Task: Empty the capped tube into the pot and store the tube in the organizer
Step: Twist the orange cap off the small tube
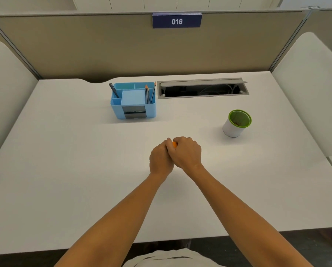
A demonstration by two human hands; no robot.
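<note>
I see both hands together over the table (65, 151): left hand (160, 159) and right hand (187, 152) clenched round the tube (174, 144), only an orange tip showing, probably its cap. Farther right, the pot (236, 123); beyond, the organizer (133, 101)

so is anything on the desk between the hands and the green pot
No, in the head view only bare white desk lies between the clasped hands and the pot.
</note>
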